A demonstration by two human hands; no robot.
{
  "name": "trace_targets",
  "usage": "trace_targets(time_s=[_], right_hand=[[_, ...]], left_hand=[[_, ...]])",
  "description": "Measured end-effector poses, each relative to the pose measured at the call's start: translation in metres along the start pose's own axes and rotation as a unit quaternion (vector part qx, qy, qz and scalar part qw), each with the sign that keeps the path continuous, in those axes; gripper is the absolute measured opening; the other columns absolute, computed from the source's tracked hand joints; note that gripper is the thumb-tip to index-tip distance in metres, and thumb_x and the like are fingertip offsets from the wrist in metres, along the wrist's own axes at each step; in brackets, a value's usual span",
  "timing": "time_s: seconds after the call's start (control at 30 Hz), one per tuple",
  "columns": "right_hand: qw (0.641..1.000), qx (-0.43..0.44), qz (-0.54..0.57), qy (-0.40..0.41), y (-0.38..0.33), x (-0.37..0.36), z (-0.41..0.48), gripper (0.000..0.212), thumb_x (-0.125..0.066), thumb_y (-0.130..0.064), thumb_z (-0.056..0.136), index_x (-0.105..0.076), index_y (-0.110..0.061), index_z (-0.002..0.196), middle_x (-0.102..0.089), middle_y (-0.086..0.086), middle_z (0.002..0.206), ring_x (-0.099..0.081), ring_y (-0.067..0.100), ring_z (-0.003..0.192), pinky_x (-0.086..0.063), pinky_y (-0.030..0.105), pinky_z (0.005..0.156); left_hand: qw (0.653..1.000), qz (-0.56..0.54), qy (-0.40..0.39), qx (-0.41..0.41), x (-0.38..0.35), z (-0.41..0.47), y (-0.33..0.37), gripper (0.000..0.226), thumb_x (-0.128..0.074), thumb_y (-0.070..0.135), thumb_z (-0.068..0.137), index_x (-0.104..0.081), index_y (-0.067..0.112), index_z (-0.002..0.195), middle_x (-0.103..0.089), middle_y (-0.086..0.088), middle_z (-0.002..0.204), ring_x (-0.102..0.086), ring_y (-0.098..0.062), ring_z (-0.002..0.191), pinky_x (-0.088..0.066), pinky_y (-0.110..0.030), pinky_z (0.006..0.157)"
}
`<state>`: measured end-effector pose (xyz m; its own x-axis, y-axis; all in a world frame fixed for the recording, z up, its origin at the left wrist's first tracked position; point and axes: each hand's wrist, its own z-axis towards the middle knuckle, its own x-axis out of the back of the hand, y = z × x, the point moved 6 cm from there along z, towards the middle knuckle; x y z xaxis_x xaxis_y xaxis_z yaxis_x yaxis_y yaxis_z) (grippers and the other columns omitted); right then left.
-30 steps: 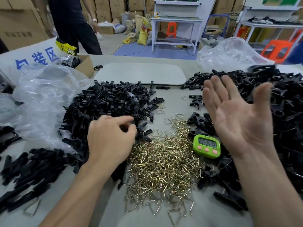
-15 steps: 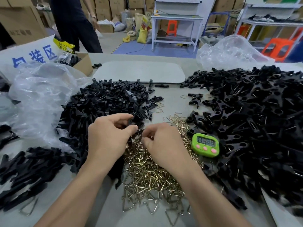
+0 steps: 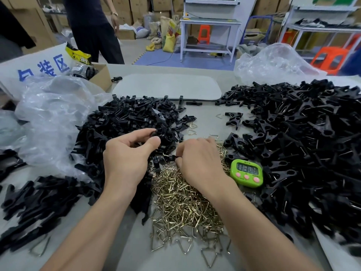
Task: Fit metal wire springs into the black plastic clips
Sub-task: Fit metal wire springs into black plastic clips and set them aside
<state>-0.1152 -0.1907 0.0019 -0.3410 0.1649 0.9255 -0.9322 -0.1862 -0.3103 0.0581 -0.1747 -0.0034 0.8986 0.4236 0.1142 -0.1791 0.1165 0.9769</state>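
Left hand, right hand pinch clip (lying crosswise).

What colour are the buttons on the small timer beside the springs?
Pink, on the lime-green timer; the head view shows them clearly.

Wire springs lie between left clip pile and right clip pile, timer on their right.

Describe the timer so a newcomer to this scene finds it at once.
Start at the big heap of black clips filling the right side. At its near left edge, beside the pile of brass springs and just right of the right hand, sits the timer. It is the only bright green thing there, with three pink buttons.
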Motion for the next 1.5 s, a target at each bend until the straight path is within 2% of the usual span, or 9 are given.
trace_targets(time_s=[0.13,0.23,0.5,0.6,0.8,1.03,1.23,1.4,1.5], right_hand=[[0.996,-0.015,0.08,0.019,0.011,0.014,-0.008,0.021,-0.071,-0.018,0.087,-0.06,-0.032,0.076,-0.06,-0.011,0.075,-0.055,0.016,0.087,-0.039,0.034,0.089],[0.968,-0.084,0.235,0.009,0.029,0.024,-0.02,0.021,-0.078,-0.019,0.086,-0.064,-0.027,0.072,-0.067,-0.01,0.071,-0.06,-0.002,0.066,-0.045,0.015,0.061],[0.799,-0.153,0.582,-0.009,0.048,0.03,-0.038,0.02,-0.086,0.008,0.072,-0.077,-0.006,0.083,-0.077,0.01,0.077,-0.068,0.014,0.064,-0.055,0.023,0.06],[0.848,-0.142,0.51,0.033,0.047,0.031,-0.039,0.02,-0.089,0.002,0.071,-0.08,-0.014,0.077,-0.078,0.004,0.076,-0.074,0.018,0.07,-0.063,0.035,0.07],[0.94,-0.013,0.302,0.158,0.026,0.049,-0.049,0.022,-0.089,-0.011,0.073,-0.074,-0.028,0.074,-0.063,-0.024,0.061,-0.056,0.003,0.052,-0.037,0.009,0.048],[0.929,-0.012,0.358,0.095,0.022,0.043,-0.049,0.022,-0.088,-0.009,0.074,-0.073,-0.025,0.073,-0.061,-0.002,0.064,-0.046,0.003,0.055,-0.037,0.016,0.051],[0.884,-0.04,0.464,0.018,0.025,0.039,-0.044,0.017,-0.081,-0.008,0.083,-0.076,-0.022,0.078,-0.074,-0.003,0.072,-0.069,0.02,0.07,-0.057,0.041,0.067],[0.911,-0.029,0.41,0.048,0.026,0.041,-0.047,0.02,-0.081,-0.005,0.082,-0.077,-0.024,0.077,-0.075,-0.012,0.071,-0.071,0.003,0.066,-0.054,0.014,0.062],[0.921,-0.02,0.383,0.064,0.025,0.046,-0.048,0.019,-0.083,-0.006,0.08,-0.076,-0.024,0.078,-0.075,-0.013,0.072,-0.071,0.002,0.066,-0.056,0.014,0.064]], left_hand=[[1.0,-0.011,-0.023,0.01,-0.002,0.0,-0.001,0.028,-0.091,0.02,0.076,-0.082,0.044,0.088,-0.08,0.012,0.085,-0.065,-0.009,0.057,-0.056,-0.032,0.063],[0.998,-0.003,-0.064,0.01,-0.008,-0.004,0.003,0.03,-0.094,0.019,0.072,-0.082,0.041,0.089,-0.08,0.009,0.081,-0.066,-0.013,0.049,-0.054,-0.025,0.051],[0.99,0.009,-0.144,-0.005,-0.027,-0.022,0.01,0.027,-0.094,0.023,0.07,-0.082,0.035,0.091,-0.08,0.008,0.077,-0.074,-0.014,0.062,-0.053,-0.019,0.053],[0.987,-0.017,-0.161,-0.015,-0.032,-0.027,0.017,0.027,-0.091,0.02,0.074,-0.081,0.034,0.096,-0.078,0.003,0.071,-0.06,-0.009,0.043,-0.044,-0.012,0.045],[0.985,-0.043,-0.164,-0.018,-0.036,-0.031,0.022,0.018,-0.088,0.012,0.079,-0.083,0.022,0.093,-0.071,-0.008,0.055,-0.05,-0.002,0.036,-0.035,-0.007,0.043],[0.978,-0.062,-0.194,0.046,-0.037,-0.026,0.011,0.018,-0.085,0.005,0.077,-0.084,0.022,0.084,-0.076,-0.008,0.067,-0.062,-0.01,0.046,-0.043,-0.015,0.044],[0.973,-0.066,-0.216,0.045,-0.038,-0.026,0.011,0.015,-0.085,0.006,0.077,-0.084,0.015,0.088,-0.077,-0.01,0.07,-0.063,-0.012,0.05,-0.048,-0.017,0.047],[0.966,-0.092,-0.227,0.075,-0.044,-0.031,0.009,0.016,-0.075,0.004,0.088,-0.082,0.013,0.099,-0.077,-0.016,0.073,-0.07,-0.015,0.056,-0.055,-0.019,0.052],[0.965,-0.097,-0.232,0.071,-0.044,-0.033,0.012,0.021,-0.072,0.002,0.091,-0.079,0.01,0.109,-0.078,-0.017,0.077,-0.073,-0.018,0.059,-0.058,-0.021,0.054]])
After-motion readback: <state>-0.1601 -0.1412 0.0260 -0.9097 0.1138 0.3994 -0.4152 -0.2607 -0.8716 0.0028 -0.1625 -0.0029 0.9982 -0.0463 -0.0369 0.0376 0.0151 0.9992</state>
